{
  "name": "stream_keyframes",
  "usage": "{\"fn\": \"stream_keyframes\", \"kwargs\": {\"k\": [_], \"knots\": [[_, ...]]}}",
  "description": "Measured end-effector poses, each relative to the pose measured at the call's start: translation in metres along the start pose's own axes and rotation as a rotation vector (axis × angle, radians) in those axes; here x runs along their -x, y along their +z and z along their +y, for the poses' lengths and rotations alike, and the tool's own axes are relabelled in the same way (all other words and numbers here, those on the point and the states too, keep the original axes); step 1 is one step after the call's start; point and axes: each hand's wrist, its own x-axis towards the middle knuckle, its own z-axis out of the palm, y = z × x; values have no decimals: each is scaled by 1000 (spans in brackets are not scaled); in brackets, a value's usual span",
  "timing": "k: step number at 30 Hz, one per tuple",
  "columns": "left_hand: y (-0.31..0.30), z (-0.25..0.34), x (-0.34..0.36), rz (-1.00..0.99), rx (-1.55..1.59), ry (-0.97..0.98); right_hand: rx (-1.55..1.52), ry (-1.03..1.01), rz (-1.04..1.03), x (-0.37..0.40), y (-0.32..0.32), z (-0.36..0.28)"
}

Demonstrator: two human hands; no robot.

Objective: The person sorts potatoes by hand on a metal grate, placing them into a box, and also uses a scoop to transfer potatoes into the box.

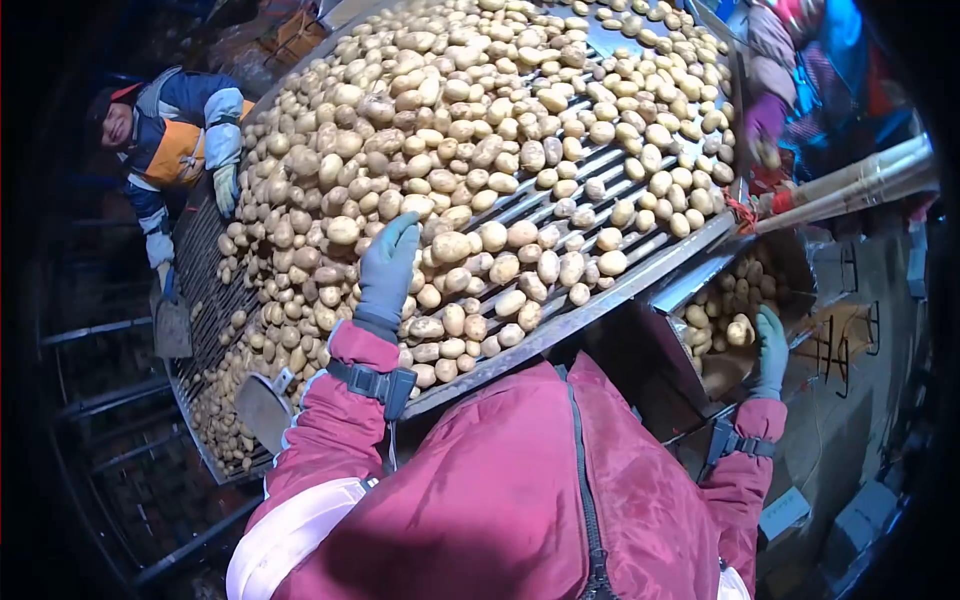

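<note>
My left hand, in a grey-green glove, reaches over the heap of potatoes on a slatted metal sorting table. Its fingers are stretched out against potatoes, and I see none gripped in it. At the right, my gloved right hand is over the edge of a cardboard box with potatoes inside. Its fingers are extended, and a single potato is just left of them; whether they touch it is hard to tell.
A metal rim borders the table in front of me. One co-worker leans in at the far left; another person's purple-gloved hand is at the upper right. A pole juts out at right, and a scoop-like plate stands near my left arm.
</note>
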Motion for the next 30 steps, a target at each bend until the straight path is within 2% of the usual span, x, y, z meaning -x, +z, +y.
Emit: {"fn": "stream_keyframes", "kwargs": {"k": [2,3,4,5,6,8,9,10,11,12,13,14,15,16,18,20,21,22,24,25,26,27,28,30], "knots": [[-44,-20,-17,-120,1783,-607,-118,109,48,9,14,-42],[-43,-17,-19,-125,1780,-617,-166,93,-77,10,32,-58],[-40,-13,-23,-172,1534,-368,-213,77,-201,9,57,-74],[-39,-7,-24,-213,1276,-131,-282,70,-241,18,100,-92],[-35,16,-23,-37,1552,-233,-290,161,-407,19,135,-114],[-47,31,-17,30,1260,-93,-347,121,-602,35,223,-148],[-49,38,-8,-5,1197,-79,-302,116,-712,38,259,-158],[-52,43,4,-44,1134,-65,-92,-210,-768,30,299,-148],[-92,17,-1,-52,1309,-107,-24,-383,-809,28,336,-140],[-62,42,12,-138,1314,-174,125,-519,-825,31,361,-156],[-58,50,20,-149,1300,-194,321,-671,-821,28,389,-156],[-61,57,29,-242,1303,-187,453,-753,-792,25,425,-125],[-73,55,33,-338,1307,-182,628,-756,-879,36,429,-154],[-84,51,38,-170,1157,-107,806,-759,-963,46,431,-183],[-80,45,46,-364,1270,-97,906,-820,-939,54,447,-191],[-62,34,58,-251,1311,-267,1019,-782,-1048,40,446,-200],[-64,16,57,-278,1332,-355,599,-733,-1021,29,438,-192],[-65,-4,56,-306,1351,-445,389,-465,-1219,13,434,-188],[-42,-12,62,-341,1253,-616,144,-310,-1516,-31,427,-167],[-41,-17,50,-346,1256,-626,-33,-122,-1417,-35,415,-151],[-47,-27,33,-201,1315,-665,-204,67,-1300,-29,397,-135],[-47,-31,19,-45,1365,-700,-396,625,-1258,-22,374,-155],[-42,-27,10,-43,1367,-704,-294,450,-1236,-14,360,-159],[-39,-15,-5,-198,1124,-428,-599,682,-1177,-11,348,-148]]}}
